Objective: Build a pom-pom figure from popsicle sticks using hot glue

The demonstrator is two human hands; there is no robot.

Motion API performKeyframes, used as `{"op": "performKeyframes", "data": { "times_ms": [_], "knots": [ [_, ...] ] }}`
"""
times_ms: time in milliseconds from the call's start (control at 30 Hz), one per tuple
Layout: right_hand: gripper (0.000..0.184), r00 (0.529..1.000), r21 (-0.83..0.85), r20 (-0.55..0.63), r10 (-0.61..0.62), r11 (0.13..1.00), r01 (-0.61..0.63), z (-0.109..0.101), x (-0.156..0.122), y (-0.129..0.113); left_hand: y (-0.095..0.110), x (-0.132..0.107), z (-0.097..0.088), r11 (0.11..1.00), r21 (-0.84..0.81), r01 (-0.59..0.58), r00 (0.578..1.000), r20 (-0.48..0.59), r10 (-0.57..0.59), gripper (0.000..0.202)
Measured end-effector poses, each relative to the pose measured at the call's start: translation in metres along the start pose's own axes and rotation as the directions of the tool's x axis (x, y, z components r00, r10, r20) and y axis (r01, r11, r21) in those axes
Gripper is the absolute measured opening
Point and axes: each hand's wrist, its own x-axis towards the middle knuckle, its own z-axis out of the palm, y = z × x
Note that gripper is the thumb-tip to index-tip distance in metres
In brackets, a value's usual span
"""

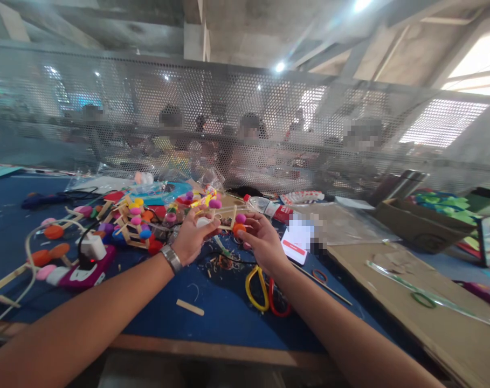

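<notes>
Between my two hands is a small frame of wooden sticks [234,216] with purple, magenta and orange pieces on it. My left hand [192,237], with a metal watch at the wrist, is closed on the frame's left side, near a magenta piece [215,204] and a whitish round piece [203,222]. My right hand [264,242] is closed on its right side, fingers at an orange piece [239,230]. Below my right hand lie scissors with one yellow and one red handle [256,291], partly hidden by the forearm. A flat wooden stick [190,307] lies nearer the table edge.
Several stick pieces with coloured ends [135,221] are heaped left, beside a purple power strip [85,272] with a white charger. A bottle [269,207], a phone [296,242], cardboard [374,285] and a cardboard box [425,223] lie right. A perforated metal screen [228,97] stands behind.
</notes>
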Motion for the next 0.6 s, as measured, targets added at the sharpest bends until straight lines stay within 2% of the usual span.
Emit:
{"op": "performKeyframes", "data": {
  "times_ms": [67, 100, 267, 433, 600],
  "knots": [
    [0.048, 1.0, 0.017, -0.004, 0.001, 1.0, -0.001, 0.001, -0.001, 0.0, 0.003, -0.005, 0.004, 0.986, -0.124, 0.114, 0.993, 0.045, -0.109, 0.054],
    [0.047, 1.0, 0.022, -0.006, -0.002, 1.0, 0.002, 0.001, -0.001, 0.0, 0.005, -0.006, 0.006, 0.98, -0.144, 0.135, 0.99, 0.06, -0.127, 0.05],
    [0.044, 0.998, 0.02, -0.008, -0.065, 0.998, 0.065, 0.0, -0.002, -0.002, 0.009, -0.007, 0.008, 0.973, -0.184, 0.142, 0.989, 0.077, -0.13, 0.046],
    [0.039, 0.992, -0.07, 0.002, -0.124, 0.99, 0.124, -0.003, -0.002, -0.002, 0.012, -0.001, 0.001, 0.988, -0.023, 0.15, 0.984, 0.099, -0.147, 0.043],
    [0.037, 0.991, -0.125, 0.026, -0.134, 0.983, 0.136, -0.004, -0.004, -0.001, 0.013, 0.004, -0.004, 0.982, 0.021, 0.188, 0.971, 0.144, -0.19, 0.042]
  ]
}}
